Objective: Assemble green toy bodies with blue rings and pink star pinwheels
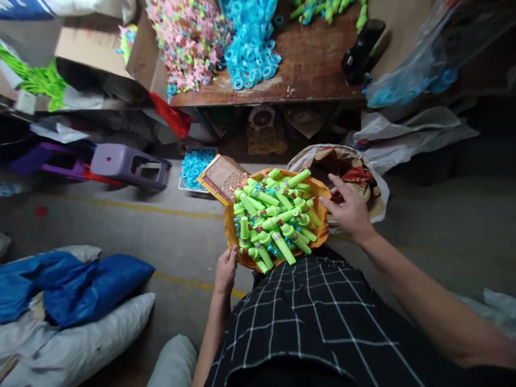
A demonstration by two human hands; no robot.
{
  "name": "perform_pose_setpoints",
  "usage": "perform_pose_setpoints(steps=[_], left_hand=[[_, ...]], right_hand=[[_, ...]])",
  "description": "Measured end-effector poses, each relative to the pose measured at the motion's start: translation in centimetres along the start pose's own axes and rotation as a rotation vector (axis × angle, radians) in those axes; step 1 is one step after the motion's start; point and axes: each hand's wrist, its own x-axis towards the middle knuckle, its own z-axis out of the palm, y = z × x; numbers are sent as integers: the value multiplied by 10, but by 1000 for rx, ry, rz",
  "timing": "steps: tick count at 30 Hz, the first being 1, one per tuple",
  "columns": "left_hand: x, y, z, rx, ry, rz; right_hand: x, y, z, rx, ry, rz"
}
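An orange woven sack [228, 226], its mouth wide open, stands upright against my checked clothing. It is filled to the top with bright green plastic whistle-like tubes [278, 196], with small blue pieces among them. My left hand [226, 270] pinches the sack's rim at the lower left, thumb over the edge. At the sack's right side is my right hand [350, 208], fingers apart and holding nothing. Its thumb tip is close to the rim; whether it touches I cannot tell.
Ahead is a wooden table [314, 64] bearing piles of pink pieces [193, 37] and blue rings [250, 48]. A white sack [381, 199] stands open at right. Purple stools [124, 164] and a blue-ring basket [197, 166] are left; filled sacks [100, 333] lie lower left.
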Motion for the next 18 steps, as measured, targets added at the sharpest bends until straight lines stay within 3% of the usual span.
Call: perform_pose_setpoints(steps=[2, 9, 13, 15, 18], left_hand=[[1, -3, -2, -11, 8, -9], [21, -21, -15, -83, 75, 50], [43, -26, -17, -182, 119, 105], [50, -26, -16, -252, 22, 107], [54, -25, -14, -419, -222, 58]], right_hand=[[-12, 5, 1, -63, -15, 13], [-63, 26, 25, 55, -207, 321], [-73, 25, 41, 67, -156, 372], [-69, 24, 45, 51, -87, 346], [-57, 21, 47, 71, -59, 320]])
